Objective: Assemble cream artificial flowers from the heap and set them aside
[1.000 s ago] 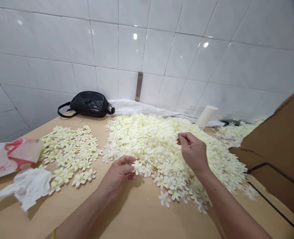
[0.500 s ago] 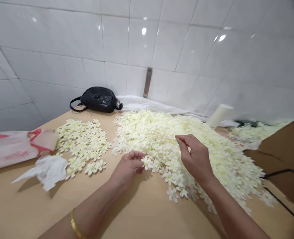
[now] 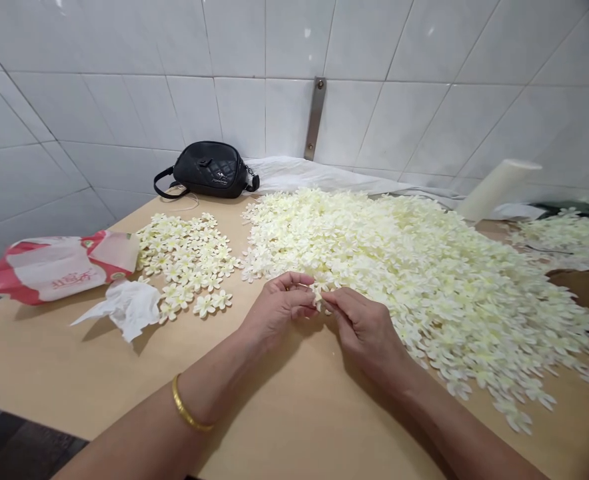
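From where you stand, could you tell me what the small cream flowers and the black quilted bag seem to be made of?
The small cream flowers look like artificial fabric or foam: matte, flat and uniformly shaped, though the view cannot settle which. The black quilted bag looks like leather or imitation leather, with a soft sheen and stitched diamonds.

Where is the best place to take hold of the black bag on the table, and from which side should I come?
Probably the strap, taken from the left. It loops out from the left end of the bag onto the table, so it should be easy to pinch, while the large flower pile lies close to the bag's right end.
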A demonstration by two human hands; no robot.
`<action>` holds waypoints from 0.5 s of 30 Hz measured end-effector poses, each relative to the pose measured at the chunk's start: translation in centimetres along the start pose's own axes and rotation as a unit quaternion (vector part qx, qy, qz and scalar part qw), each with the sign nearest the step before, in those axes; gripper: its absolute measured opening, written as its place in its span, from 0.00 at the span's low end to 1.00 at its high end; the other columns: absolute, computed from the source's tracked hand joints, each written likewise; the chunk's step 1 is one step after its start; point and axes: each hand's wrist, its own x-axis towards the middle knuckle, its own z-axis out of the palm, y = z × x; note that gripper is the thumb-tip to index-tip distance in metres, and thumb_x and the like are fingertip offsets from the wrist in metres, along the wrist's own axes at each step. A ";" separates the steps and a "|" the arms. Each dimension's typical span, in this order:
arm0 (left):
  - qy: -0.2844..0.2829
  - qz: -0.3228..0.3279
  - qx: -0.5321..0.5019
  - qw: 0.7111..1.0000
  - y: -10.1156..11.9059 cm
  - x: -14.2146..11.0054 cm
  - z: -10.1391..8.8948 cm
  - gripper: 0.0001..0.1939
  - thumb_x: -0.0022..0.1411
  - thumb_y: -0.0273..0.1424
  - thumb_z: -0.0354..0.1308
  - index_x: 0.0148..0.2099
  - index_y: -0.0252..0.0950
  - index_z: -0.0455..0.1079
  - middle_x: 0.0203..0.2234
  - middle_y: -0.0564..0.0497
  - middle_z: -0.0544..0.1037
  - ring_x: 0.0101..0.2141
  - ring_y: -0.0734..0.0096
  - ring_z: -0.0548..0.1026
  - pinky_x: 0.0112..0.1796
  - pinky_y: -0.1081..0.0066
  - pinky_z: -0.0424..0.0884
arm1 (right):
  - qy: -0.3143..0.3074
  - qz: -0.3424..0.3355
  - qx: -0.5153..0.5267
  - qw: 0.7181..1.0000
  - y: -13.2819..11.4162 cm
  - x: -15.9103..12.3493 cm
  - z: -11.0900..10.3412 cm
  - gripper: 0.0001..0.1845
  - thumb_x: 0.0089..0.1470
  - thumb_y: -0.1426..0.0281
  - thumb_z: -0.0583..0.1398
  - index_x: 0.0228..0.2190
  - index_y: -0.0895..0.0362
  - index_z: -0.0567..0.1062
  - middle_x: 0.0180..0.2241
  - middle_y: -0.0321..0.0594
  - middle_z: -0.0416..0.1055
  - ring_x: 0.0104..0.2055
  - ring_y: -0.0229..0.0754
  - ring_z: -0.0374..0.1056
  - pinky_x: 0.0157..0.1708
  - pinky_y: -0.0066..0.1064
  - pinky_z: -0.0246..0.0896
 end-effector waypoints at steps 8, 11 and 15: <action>-0.011 -0.012 0.028 0.999 -0.1 0.0 0.0 0.16 0.39 0.16 0.58 0.34 0.32 0.66 0.20 0.57 0.68 0.19 0.78 0.69 0.28 0.72 0.63 | -0.001 0.022 -0.026 0.999 0.1 0.0 0.1 0.09 0.51 0.78 0.49 0.27 0.60 0.69 0.24 0.39 0.63 0.25 0.37 0.59 0.25 0.27 0.54; -0.014 -0.008 0.023 1.000 0.1 0.0 0.1 0.15 0.39 0.16 0.57 0.33 0.32 0.66 0.20 0.56 0.68 0.19 0.78 0.70 0.29 0.71 0.64 | 0.007 0.079 0.034 0.996 -0.2 0.1 0.0 0.10 0.53 0.74 0.49 0.26 0.58 0.69 0.23 0.37 0.64 0.25 0.36 0.60 0.26 0.27 0.54; -0.007 0.003 0.050 0.999 0.3 -0.1 0.3 0.15 0.39 0.17 0.58 0.33 0.32 0.66 0.22 0.55 0.69 0.19 0.77 0.70 0.28 0.71 0.64 | 0.006 0.193 0.181 0.964 -0.6 0.3 -0.2 0.11 0.54 0.66 0.51 0.36 0.57 0.68 0.24 0.36 0.66 0.25 0.37 0.62 0.25 0.26 0.55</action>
